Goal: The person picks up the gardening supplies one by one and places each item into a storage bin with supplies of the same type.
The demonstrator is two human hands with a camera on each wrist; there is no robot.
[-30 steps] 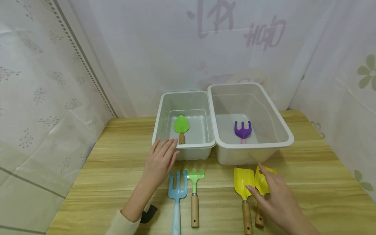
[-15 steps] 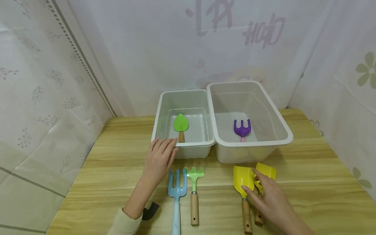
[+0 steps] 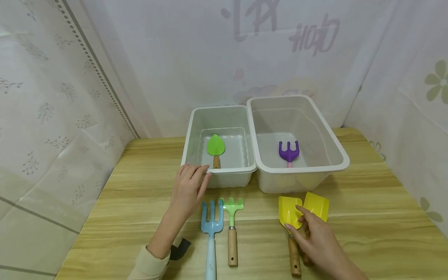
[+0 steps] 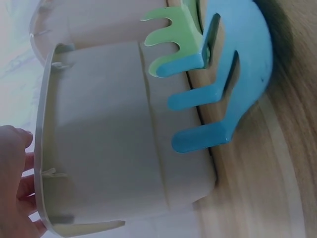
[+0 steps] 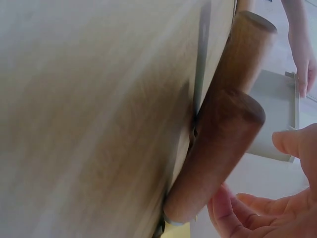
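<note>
My left hand [image 3: 187, 188] rests with its fingers over the front rim of the smaller white bin [image 3: 231, 170]; the left wrist view shows the fingers behind that rim. Inside lies a green trowel [image 3: 216, 144] with a wooden handle. My right hand [image 3: 316, 235] hovers over two yellow shovels, thumb and index finger spread. Its thumb tip overlaps the left shovel [image 3: 289, 210], and the hand covers much of the right shovel's handle below its scoop [image 3: 316, 204]. In the right wrist view, the fingers [image 5: 223, 210] are close beside a wooden handle [image 5: 218, 153].
A larger white bin [image 3: 301, 170] stands against the smaller one, holding a purple hand fork [image 3: 289, 152]. In front lie a blue hand fork [image 3: 212, 225] and a green rake [image 3: 231, 210], heads overlapping. Fabric hangs behind and at both sides of the wooden table [image 3: 147, 186].
My right hand has shifted left, from over the right yellow shovel toward the left one. My left hand has stayed at the bin rim, its fingers slightly more bent. The tools have not visibly moved.
</note>
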